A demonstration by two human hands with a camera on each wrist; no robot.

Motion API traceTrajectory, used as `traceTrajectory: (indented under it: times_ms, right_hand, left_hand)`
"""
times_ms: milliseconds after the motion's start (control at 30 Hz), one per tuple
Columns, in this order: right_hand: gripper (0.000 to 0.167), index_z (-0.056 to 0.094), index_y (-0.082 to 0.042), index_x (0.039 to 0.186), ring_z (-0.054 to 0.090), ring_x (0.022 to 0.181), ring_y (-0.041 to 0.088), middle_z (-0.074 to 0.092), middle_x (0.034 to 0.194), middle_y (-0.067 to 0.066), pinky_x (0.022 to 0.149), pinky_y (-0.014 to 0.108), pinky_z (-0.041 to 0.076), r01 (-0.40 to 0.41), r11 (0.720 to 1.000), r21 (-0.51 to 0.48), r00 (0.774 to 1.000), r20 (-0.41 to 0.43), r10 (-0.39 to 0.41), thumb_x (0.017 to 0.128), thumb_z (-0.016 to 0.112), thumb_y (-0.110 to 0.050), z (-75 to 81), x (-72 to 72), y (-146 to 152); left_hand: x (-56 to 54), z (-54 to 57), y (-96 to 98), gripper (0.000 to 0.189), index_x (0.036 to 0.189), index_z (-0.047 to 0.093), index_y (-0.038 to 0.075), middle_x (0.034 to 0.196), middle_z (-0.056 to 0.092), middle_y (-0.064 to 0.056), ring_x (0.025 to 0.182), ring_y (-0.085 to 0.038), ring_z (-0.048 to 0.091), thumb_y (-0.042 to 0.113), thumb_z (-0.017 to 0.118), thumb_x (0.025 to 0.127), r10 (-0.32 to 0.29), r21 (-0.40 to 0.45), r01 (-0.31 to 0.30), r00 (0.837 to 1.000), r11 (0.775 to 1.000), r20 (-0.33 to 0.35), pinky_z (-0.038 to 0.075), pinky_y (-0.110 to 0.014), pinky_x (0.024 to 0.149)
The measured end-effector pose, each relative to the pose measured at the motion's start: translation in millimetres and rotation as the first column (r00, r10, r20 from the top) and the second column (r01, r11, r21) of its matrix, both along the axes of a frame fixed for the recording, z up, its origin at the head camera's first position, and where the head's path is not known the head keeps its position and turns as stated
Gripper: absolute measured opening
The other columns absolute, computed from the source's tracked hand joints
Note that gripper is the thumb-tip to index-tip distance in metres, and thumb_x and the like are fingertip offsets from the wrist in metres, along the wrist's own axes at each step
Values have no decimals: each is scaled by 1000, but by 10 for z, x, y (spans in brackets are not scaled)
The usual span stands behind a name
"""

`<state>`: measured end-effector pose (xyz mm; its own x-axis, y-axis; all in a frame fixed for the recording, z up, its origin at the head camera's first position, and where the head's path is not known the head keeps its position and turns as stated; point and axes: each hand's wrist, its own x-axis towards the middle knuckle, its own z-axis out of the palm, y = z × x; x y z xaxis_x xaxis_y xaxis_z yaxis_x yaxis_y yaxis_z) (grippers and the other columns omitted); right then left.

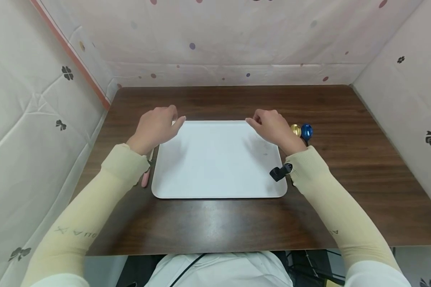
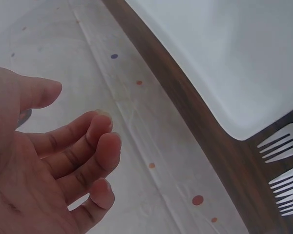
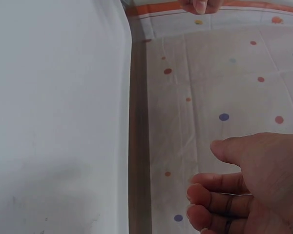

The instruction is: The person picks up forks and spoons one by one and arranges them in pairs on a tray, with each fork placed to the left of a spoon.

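A white rectangular tray [image 1: 219, 159] lies flat on the wooden table. Over its far left corner hovers my left hand [image 1: 156, 126], its fingers loosely bent and nothing in its grasp. On the opposite side, my right hand [image 1: 273, 128] is held above the far right corner, likewise holding nothing. Both wrist views show relaxed, curled fingers apart from the tray. Several metal forks [image 2: 285, 142] lie beside the tray in the left wrist view. A pink handle [image 1: 145, 178] shows under the left wrist; my forearm hides part of that utensil.
Past the right wrist lie a gold rounded piece [image 1: 295, 129] and a blue one [image 1: 307, 131], like spoon bowls, partly covered by my arm. White patterned sheets [image 1: 215, 44] enclose the back and both sides of the brown table [image 1: 215, 227].
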<state>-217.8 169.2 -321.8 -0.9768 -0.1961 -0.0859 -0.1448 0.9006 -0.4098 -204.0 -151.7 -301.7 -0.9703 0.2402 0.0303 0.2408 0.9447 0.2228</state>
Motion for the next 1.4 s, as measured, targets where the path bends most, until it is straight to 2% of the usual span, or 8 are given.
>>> traceTrajectory:
  times_ms: [400, 600, 800, 1100, 1400]
  right_hand:
    - [36, 60, -5, 96, 52, 72, 25, 55, 78, 12, 61, 32, 41, 2, 999, 42, 1000, -11, -1, 99, 50, -39, -80, 42, 129]
    - [38, 60, -5, 94, 52, 73, 25, 56, 78, 12, 62, 33, 41, 13, 998, 58, 1000, 3, -13, 99, 50, -41, -109, 49, 202]
    - [38, 61, -4, 93, 52, 70, 26, 56, 74, 12, 59, 32, 42, 13, 996, 85, 1000, 14, -15, 98, 51, -40, -134, 53, 280]
    - [37, 61, -2, 91, 52, 68, 25, 56, 73, 13, 57, 32, 41, 16, 991, 132, 999, 27, -20, 99, 51, -37, -198, 61, 422]
    - [41, 63, 0, 88, 52, 63, 24, 58, 69, 11, 54, 31, 40, 0, 978, 209, 997, 70, -15, 99, 50, -38, -231, 91, 538]
  left_hand:
    - [92, -63, -135, 44, 109, 61, 4, 87, 68, -15, 64, -26, 57, 44, 46, 98, 25, -27, -24, 999, 999, 45, 44, -37, 56]
    - [127, -85, -199, 42, 107, 61, 4, 79, 66, -13, 61, -26, 55, 42, 48, 97, 34, -29, -34, 999, 999, 34, 43, -36, 53]
    - [158, -106, -258, 41, 102, 60, 5, 74, 63, -12, 61, -26, 55, 43, 46, 97, 47, -58, -44, 997, 997, 61, 42, -36, 53]
    - [200, -122, -365, 43, 98, 63, 5, 75, 64, -13, 61, -27, 55, 44, 45, 97, 38, -71, -33, 997, 997, 64, 40, -37, 50]
    - [247, -126, -441, 40, 95, 62, 5, 76, 62, -12, 62, -26, 54, 42, 45, 97, 45, -88, -33, 989, 996, 139, 39, -36, 51]
